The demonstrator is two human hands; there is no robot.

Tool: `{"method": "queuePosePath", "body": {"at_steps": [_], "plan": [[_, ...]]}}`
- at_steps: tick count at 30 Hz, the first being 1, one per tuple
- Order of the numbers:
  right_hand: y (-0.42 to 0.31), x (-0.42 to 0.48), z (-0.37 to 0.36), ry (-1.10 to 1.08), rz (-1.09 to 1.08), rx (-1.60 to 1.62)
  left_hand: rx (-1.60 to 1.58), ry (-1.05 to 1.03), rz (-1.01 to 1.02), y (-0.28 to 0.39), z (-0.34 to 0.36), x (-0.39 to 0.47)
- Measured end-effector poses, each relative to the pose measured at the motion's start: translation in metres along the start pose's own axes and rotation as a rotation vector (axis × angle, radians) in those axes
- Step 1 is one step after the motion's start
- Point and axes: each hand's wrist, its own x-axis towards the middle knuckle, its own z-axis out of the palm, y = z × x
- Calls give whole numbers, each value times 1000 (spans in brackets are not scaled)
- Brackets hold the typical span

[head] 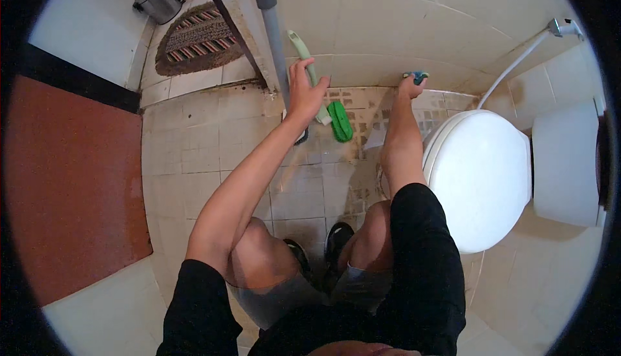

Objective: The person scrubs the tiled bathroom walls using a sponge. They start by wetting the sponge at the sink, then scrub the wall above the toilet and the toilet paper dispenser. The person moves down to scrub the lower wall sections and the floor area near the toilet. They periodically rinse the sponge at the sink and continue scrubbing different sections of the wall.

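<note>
My left hand (pixel 306 91) is in front of a pale green plastic handle (pixel 299 44), its thumb spread from the fingers. The handle shows above, between and below the fingers; whether they grip it or only rest against it I cannot tell. Its lower end is by a bright green scrub brush (pixel 340 122) on the tiled floor. Out to the right, my right hand (pixel 411 87) clasps a blue-green scrubbing pad (pixel 416 76) low at the tiled wall (pixel 383 21). Left of my left hand stands a grey pole (pixel 275 31); its foot is partly hidden by that hand.
A white toilet (pixel 478 181) with its lid down is close on my right, a white hose (pixel 514 65) behind it. The floor tiles (pixel 201 147) look wet and stained. Beyond the doorway are a striped mat (pixel 201 36) and a metal pedal bin (pixel 159 3). A reddish-brown door (pixel 77 186) is at left.
</note>
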Motion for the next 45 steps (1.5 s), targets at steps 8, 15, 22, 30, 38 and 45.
{"method": "queuePosePath", "body": {"at_steps": [8, 15, 22, 30, 38, 45], "plan": [[-23, -96, 9, -461, 751, 336, -130, -78, -14, -11, 7, 10], [-88, -118, -3, -361, 635, 132, -306, -19, -68, -19, 33, 16], [-223, -169, -41, -156, 616, 501, -308, 96, -83, -31, 44, 29], [-292, -166, -38, -97, 140, 741, -280, 186, -104, -25, 50, 28], [-373, -174, -76, -215, -571, 681, -214, 248, -35, -28, 47, 26], [-396, -189, -90, -294, -718, 638, -226, 225, -86, -29, 45, 22]]}}
